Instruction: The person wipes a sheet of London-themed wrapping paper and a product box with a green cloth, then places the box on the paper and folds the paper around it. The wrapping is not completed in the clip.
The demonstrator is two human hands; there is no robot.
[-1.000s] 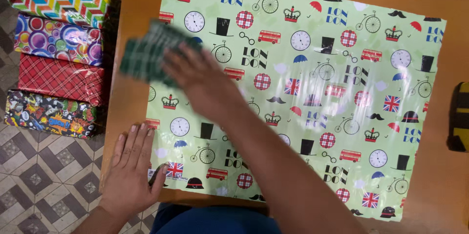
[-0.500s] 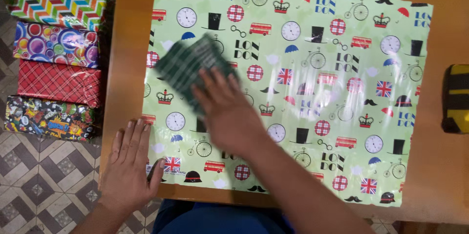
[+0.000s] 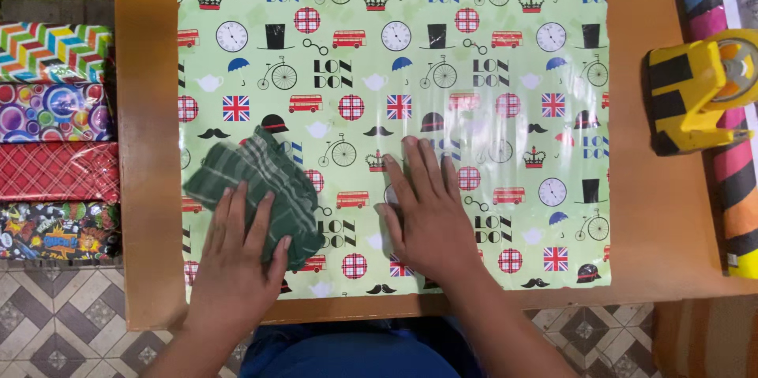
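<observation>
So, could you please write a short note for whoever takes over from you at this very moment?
Left hand lies flat on a folded green striped cloth at the lower left of the wrapping paper.
Right hand is pressed open on the paper's lower middle, holding nothing.
The paper is spread flat on the wooden table.
A yellow tape dispenser sits at the right, untouched.
Nothing is folded or taped yet.

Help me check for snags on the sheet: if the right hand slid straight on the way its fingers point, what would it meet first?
Nothing but paper, it seems. The right hand lies flat on the green patterned wrapping paper, fingers pointing to the table's far edge. That line shows only bare sheet; the yellow tape dispenser sits well off to the side.
</observation>
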